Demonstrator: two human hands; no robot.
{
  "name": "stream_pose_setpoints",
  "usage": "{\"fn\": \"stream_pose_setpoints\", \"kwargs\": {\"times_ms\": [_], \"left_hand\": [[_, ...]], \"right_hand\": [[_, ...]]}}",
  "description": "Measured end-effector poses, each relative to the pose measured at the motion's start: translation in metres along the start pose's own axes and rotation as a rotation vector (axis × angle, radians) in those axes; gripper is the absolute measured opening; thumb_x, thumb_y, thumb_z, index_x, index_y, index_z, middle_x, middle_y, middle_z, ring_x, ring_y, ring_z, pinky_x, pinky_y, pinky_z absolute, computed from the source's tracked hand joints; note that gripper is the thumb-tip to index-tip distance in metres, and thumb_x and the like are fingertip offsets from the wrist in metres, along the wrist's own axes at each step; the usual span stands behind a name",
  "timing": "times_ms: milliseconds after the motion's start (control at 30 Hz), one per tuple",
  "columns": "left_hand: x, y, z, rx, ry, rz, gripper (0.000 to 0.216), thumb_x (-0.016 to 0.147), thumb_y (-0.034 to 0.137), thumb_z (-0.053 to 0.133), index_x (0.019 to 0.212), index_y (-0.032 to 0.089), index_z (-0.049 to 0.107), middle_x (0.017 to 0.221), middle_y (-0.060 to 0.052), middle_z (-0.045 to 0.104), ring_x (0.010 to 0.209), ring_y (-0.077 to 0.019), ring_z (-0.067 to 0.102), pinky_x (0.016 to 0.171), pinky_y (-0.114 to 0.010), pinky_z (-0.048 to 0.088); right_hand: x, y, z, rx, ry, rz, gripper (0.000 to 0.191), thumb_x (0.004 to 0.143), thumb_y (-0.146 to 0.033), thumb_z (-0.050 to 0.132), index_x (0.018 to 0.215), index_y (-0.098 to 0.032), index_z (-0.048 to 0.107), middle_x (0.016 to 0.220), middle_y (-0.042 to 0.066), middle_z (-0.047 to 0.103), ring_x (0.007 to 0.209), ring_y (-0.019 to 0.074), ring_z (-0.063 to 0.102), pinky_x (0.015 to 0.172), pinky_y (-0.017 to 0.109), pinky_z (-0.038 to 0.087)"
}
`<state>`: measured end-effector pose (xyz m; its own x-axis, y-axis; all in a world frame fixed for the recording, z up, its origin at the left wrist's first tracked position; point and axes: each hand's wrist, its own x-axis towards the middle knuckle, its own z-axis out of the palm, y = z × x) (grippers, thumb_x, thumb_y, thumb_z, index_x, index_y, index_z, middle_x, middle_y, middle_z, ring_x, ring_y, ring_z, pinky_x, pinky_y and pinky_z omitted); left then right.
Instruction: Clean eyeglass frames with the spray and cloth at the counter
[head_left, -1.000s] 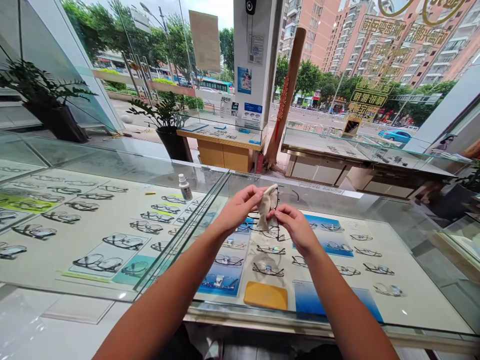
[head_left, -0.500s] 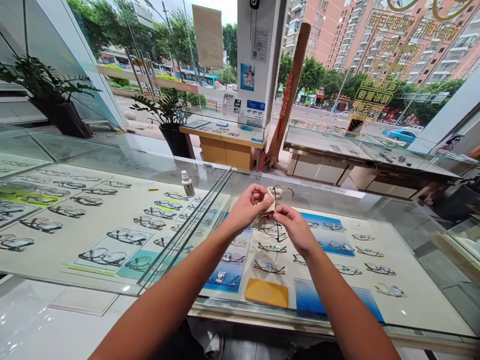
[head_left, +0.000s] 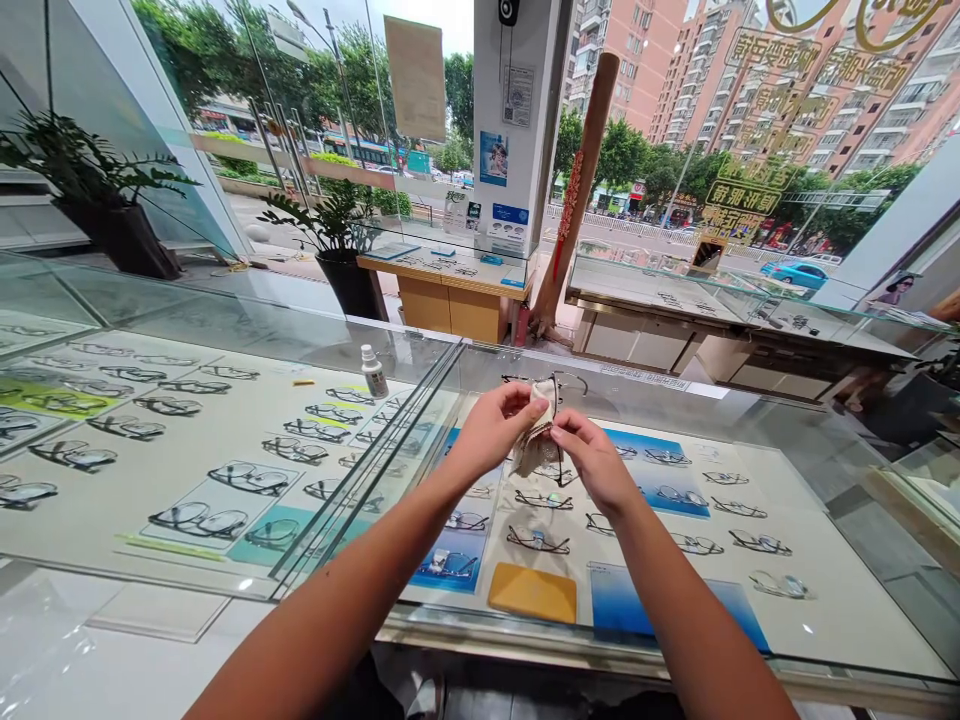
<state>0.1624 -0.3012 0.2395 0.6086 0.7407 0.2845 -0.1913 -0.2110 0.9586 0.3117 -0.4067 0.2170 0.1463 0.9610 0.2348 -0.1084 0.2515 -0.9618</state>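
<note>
Both my hands are raised over a glass display counter [head_left: 675, 400] full of spectacles. My left hand [head_left: 491, 430] pinches a beige cleaning cloth [head_left: 537, 440] that is wrapped about a pair of thin dark-framed glasses [head_left: 559, 385]. My right hand [head_left: 592, 455] pinches the same glasses and cloth from the right side. The frame's temples stick out above and below the cloth. The two hands touch at the fingertips.
A small white bottle [head_left: 373, 372] stands on the left counter's glass. Under the glass lie rows of spectacles [head_left: 225, 500] and an orange case [head_left: 532, 592]. Potted plants [head_left: 337, 235], further counters and a shop window fill the background.
The cloth has been bunched lower round the glasses and the frame has turned more level. Both hands stay together in nearly the same spot.
</note>
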Motion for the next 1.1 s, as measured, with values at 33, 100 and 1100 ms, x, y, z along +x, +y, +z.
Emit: {"fn": "stream_pose_setpoints", "kwargs": {"times_ms": [33, 100, 1100], "left_hand": [[0.0, 0.0, 0.0, -0.047, -0.014, 0.004, 0.045, 0.081, 0.056, 0.085, 0.095, 0.015, 0.072, 0.091, -0.006, 0.073, 0.084, -0.0187, 0.066, 0.081, -0.031, 0.05], [0.001, 0.0, 0.0, -0.142, -0.017, -0.002, 0.044, 0.08, 0.054, 0.086, 0.096, 0.015, 0.072, 0.087, -0.005, 0.073, 0.079, -0.0171, 0.065, 0.077, -0.029, 0.05], [0.003, -0.008, 0.008, -0.345, -0.055, -0.063, 0.061, 0.087, 0.075, 0.071, 0.077, 0.015, 0.064, 0.059, -0.002, 0.063, 0.041, -0.0072, 0.045, 0.042, -0.021, 0.032]], "right_hand": [[0.0, 0.0, 0.0, 0.003, -0.001, 0.002, 0.026, 0.093, -0.048, 0.077, 0.088, -0.025, 0.067, 0.09, 0.001, 0.065, 0.091, 0.0212, 0.057, 0.089, 0.033, 0.043], [0.0, 0.0, 0.001, 0.014, -0.008, -0.002, 0.025, 0.094, -0.048, 0.077, 0.089, -0.025, 0.069, 0.093, 0.001, 0.068, 0.094, 0.0218, 0.06, 0.092, 0.034, 0.044], [-0.003, 0.009, 0.016, 0.061, -0.062, 0.018, 0.029, 0.092, -0.051, 0.079, 0.099, -0.023, 0.08, 0.102, 0.005, 0.078, 0.106, 0.026, 0.066, 0.107, 0.042, 0.044]]}}
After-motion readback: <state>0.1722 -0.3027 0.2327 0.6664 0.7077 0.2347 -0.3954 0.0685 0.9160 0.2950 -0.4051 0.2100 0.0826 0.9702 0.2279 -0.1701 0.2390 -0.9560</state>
